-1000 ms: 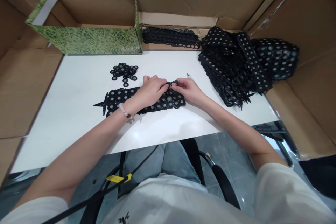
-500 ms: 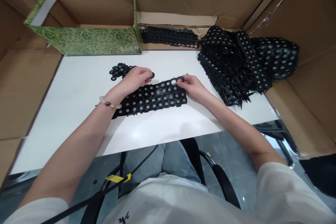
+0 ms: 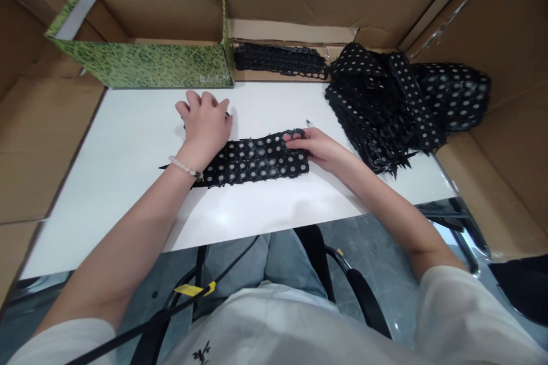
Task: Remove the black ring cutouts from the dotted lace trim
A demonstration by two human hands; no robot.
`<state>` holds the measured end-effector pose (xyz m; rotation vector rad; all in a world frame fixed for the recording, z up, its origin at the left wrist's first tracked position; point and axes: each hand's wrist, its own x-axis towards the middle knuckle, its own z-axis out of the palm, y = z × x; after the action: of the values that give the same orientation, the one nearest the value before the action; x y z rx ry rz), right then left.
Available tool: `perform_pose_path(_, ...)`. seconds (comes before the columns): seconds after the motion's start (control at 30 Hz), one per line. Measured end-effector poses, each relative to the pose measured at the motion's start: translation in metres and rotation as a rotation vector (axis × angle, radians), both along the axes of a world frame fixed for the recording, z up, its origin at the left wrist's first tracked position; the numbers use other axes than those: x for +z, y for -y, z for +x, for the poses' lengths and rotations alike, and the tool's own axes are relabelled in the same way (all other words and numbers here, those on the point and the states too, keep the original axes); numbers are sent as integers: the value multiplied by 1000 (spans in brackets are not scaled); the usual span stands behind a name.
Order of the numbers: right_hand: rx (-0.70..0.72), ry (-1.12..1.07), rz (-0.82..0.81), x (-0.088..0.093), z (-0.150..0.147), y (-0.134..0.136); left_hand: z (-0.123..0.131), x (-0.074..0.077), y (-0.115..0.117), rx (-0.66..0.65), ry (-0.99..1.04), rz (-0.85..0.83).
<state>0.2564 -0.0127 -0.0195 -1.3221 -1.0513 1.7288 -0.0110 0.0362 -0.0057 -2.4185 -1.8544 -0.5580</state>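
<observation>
Two hands in play here, both bare. The right hand (image 3: 319, 148) has its fingertips on the right end of one black lace strip (image 3: 254, 162), which has rows of round holes and lies flat on the white surface (image 3: 261, 217). Can't really tell if those fingers are pinching it or just resting there. Just past the fingertips there's one tiny silver pointy tip (image 3: 307, 122), too small to say what it is.

The left hand (image 3: 205, 122) is palm down, fingers spread apart, not gripping anything as far as I can see, with one small black bit (image 3: 227, 115) peeking out beside it. That arm angles in with one beaded bracelet (image 3: 184, 166) on the wrist, just above the strip's left part.

To the right of the right hand is one big heap of the same lace (image 3: 377, 108). Ahead of the hands, there's one more folded strip (image 3: 278, 61) sitting in a cardboard tray (image 3: 282, 31), and one green patterned box (image 3: 141, 65) ahead of the left hand.
</observation>
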Motion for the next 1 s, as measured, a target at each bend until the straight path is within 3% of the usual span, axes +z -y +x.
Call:
perform_pose_path(0.1,4,-15,20,1,-1,1,21,6,13,-175,87,2)
perform_pose_path(0.2,38,-42,79,-1,-3,2,41,8,29,-335,107,-159)
perform_pose_path(0.4,88,28,225,-10,-2,1,47,-5,29,-457,168,-298)
perform_pose_path(0.57,94,74,222,-10,0,-2,37,-1,13,-418,337,-445)
perform_pose_path(0.73,103,68,222,1,-3,2,40,5,16,-353,638,-514)
perform_pose_path(1.0,99,22,69,11,-9,8,47,3,26,-367,678,-571)
